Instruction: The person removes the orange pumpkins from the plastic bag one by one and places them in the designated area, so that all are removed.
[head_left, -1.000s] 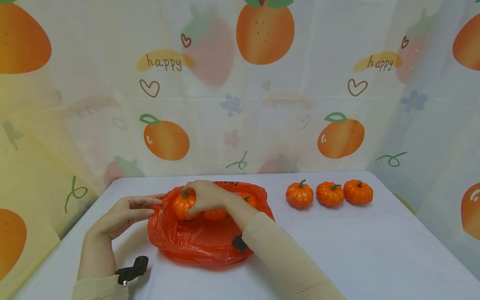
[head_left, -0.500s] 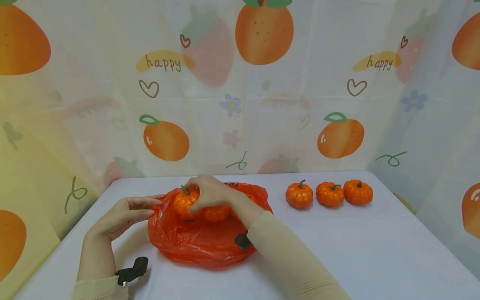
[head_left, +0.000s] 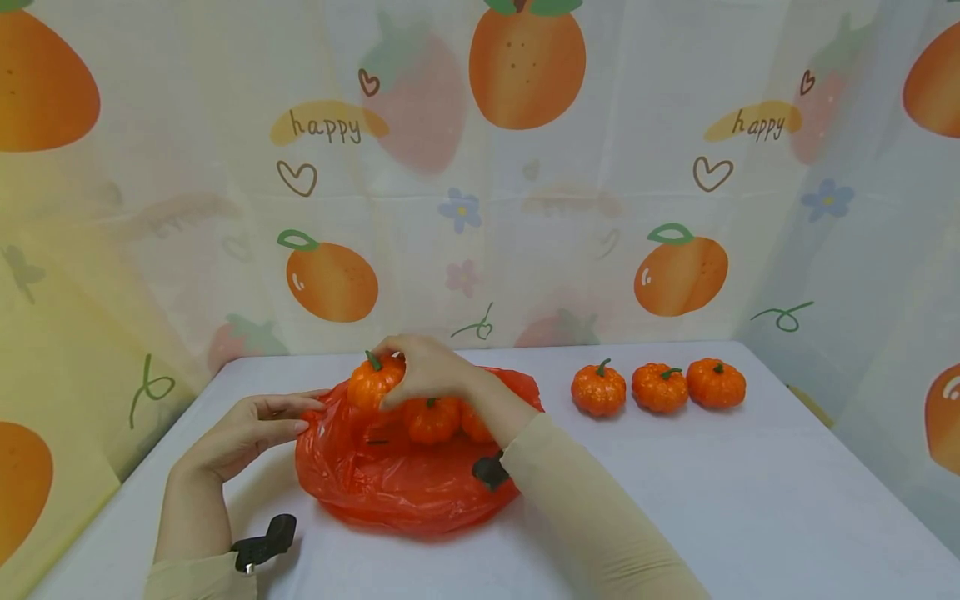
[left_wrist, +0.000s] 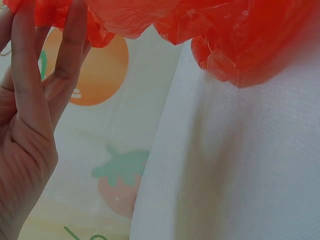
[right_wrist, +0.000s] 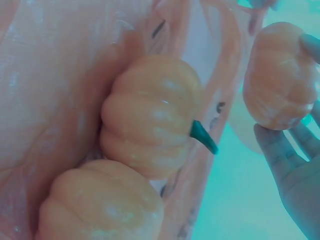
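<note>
In the head view, my right hand (head_left: 427, 371) grips a small orange pumpkin (head_left: 370, 390) with a green stem, raised at the left rear part of a red plastic bag (head_left: 405, 504). Two other pumpkins sit inside the bag, one in the middle (head_left: 431, 422) and one partly hidden by my right arm. The right wrist view shows the gripped pumpkin (right_wrist: 280, 77) apart from those two, fingertips on its side. My left hand (head_left: 232, 433) pinches the bag's left rim between thumb and fingers; its fingers (left_wrist: 72, 45) meet the red plastic in the left wrist view.
Three more pumpkins stand in a row at the right rear of the white table (head_left: 675, 500): a left one (head_left: 598, 390), a middle one (head_left: 660, 390) and a right one (head_left: 717, 385). A fruit-print curtain (head_left: 540, 217) hangs behind and along both sides.
My right hand has lifted the pumpkin upward from inside the bag, uncovering more of the pumpkins behind. My left hand has stayed at the bag's rim.
</note>
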